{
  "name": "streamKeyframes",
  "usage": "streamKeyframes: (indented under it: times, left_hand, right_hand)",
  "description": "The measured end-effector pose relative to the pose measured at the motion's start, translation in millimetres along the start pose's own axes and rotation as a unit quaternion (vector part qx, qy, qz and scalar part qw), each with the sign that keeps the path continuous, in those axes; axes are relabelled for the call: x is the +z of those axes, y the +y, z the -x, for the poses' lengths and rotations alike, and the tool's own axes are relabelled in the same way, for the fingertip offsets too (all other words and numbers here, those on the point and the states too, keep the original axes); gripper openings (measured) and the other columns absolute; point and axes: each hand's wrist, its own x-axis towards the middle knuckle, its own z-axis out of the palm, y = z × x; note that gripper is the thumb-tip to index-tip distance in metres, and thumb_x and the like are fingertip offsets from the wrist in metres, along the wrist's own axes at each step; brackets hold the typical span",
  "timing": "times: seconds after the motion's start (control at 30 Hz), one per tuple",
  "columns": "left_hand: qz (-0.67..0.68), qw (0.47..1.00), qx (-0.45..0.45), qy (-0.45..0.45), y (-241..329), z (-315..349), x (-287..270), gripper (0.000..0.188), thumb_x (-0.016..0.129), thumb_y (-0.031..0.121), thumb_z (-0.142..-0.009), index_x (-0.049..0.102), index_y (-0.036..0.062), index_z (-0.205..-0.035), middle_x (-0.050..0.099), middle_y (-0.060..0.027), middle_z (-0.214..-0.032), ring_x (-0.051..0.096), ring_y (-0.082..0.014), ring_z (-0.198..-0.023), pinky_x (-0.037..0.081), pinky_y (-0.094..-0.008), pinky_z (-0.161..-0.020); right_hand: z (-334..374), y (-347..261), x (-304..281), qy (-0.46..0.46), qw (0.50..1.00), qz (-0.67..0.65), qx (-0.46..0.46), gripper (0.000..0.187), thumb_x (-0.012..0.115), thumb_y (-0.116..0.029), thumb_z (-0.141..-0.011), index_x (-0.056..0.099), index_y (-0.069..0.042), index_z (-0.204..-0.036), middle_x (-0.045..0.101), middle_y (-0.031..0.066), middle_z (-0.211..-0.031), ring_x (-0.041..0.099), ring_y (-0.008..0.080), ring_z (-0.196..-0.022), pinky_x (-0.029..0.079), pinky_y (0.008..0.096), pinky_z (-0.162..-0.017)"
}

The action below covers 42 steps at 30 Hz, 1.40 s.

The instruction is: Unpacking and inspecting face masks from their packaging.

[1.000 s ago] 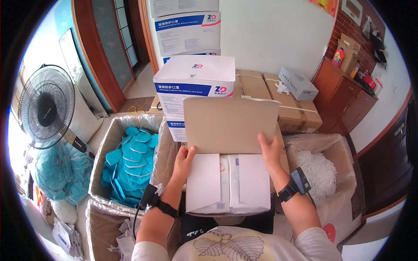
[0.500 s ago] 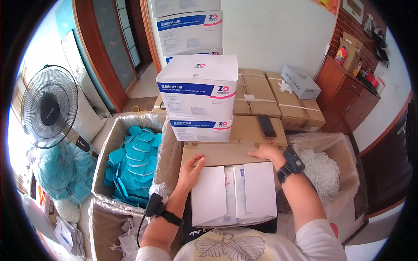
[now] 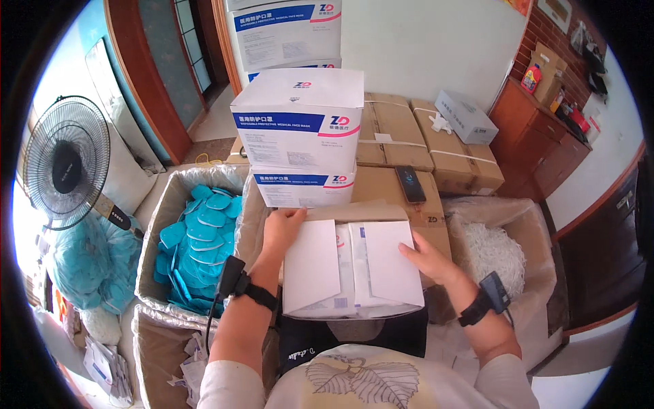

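A white cardboard box [image 3: 310, 269] sits on my lap with its two side flaps folded inward. White packages [image 3: 360, 262] with purple-blue print show through the gap between those flaps. Its far flap [image 3: 357, 212], brownish on the inner face, stands up along the back edge. My left hand [image 3: 282, 233] grips the far left corner, fingertips at the end of that flap. At the right side, my right hand [image 3: 430, 258] holds the box with the thumb over the right flap; its other fingers are partly hidden behind the side.
Printed white boxes [image 3: 296, 140] are stacked just ahead, beside a phone [image 3: 411, 185] on a brown carton [image 3: 371, 185]. To the left is a lined bin [image 3: 153, 235] of turquoise masks [image 3: 204, 235]; to the right, a bin [image 3: 538, 245] of white strips. A fan [image 3: 67, 163] stands far left.
My right hand has moved from the far flap to the box's right side. My left hand now grips the far left corner. The box sits farther forward, and the view has shifted slightly.
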Motion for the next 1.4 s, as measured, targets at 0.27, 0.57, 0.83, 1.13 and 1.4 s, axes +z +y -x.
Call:
streamKeyframes:
  times: [0.27, 0.57, 0.83, 1.13, 1.4]
  left_hand:
    - [0.001, 0.987, 0.034, 0.154, -40, -55, -42, 0.038, 0.060, 0.036, -0.077, 0.063, 0.0033, -0.096, 0.059, -0.0201, -0.096, 0.056, -0.0299, -0.095, 0.042, -0.0352, -0.081]
    - [-0.285, 0.926, 0.245, -0.019, 26, 106, -48, 0.063, 0.067, 0.026, -0.072, 0.040, 0.0032, -0.124, 0.039, -0.0221, -0.126, 0.030, -0.0377, -0.123, 0.027, -0.0423, -0.100]
    - [-0.009, 0.978, 0.195, 0.076, -26, 101, -41, 0.056, 0.055, 0.025, -0.082, 0.034, -0.0012, -0.126, 0.038, -0.0203, -0.128, 0.034, -0.0352, -0.120, 0.029, -0.0369, -0.099]
    - [0.402, 0.861, -0.219, 0.223, -73, 88, -49, 0.043, 0.040, 0.013, -0.088, 0.033, 0.0140, -0.131, 0.035, -0.0162, -0.130, 0.036, -0.0276, -0.118, 0.034, -0.0388, -0.094]
    - [0.010, 1.000, -0.019, -0.010, -63, 81, -85, 0.035, 0.045, 0.012, -0.087, 0.046, -0.0022, -0.120, 0.053, -0.0201, -0.114, 0.051, -0.0301, -0.105, 0.037, -0.0311, -0.092]
  right_hand:
    - [-61, 15, 36, 0.114, 0.989, 0.035, -0.091, 0.063, 0.057, -0.027, -0.082, 0.028, -0.002, -0.132, 0.035, 0.0218, -0.131, 0.034, 0.0280, -0.123, 0.030, 0.0350, -0.098]
    - [-2, -29, 63, 0.054, 0.857, 0.476, -0.187, 0.070, 0.063, -0.039, -0.074, 0.034, -0.007, -0.130, 0.022, 0.0228, -0.137, 0.023, 0.0402, -0.126, 0.024, 0.0433, -0.101]
    - [5, -25, 50, 0.091, 0.927, 0.268, -0.246, 0.060, 0.057, -0.027, -0.082, 0.030, -0.006, -0.131, 0.033, 0.0210, -0.132, 0.031, 0.0372, -0.122, 0.028, 0.0398, -0.099]
    - [17, -4, 39, 0.214, 0.953, -0.086, -0.195, 0.048, 0.042, -0.020, -0.091, 0.023, -0.001, -0.132, 0.041, 0.0132, -0.123, 0.042, 0.0217, -0.113, 0.035, 0.0320, -0.093]
    - [26, 29, 8, 0.378, 0.869, 0.279, -0.152, 0.047, 0.049, -0.010, -0.085, 0.033, -0.009, -0.129, 0.036, 0.0084, -0.132, 0.041, 0.0222, -0.116, 0.036, 0.0369, -0.093]
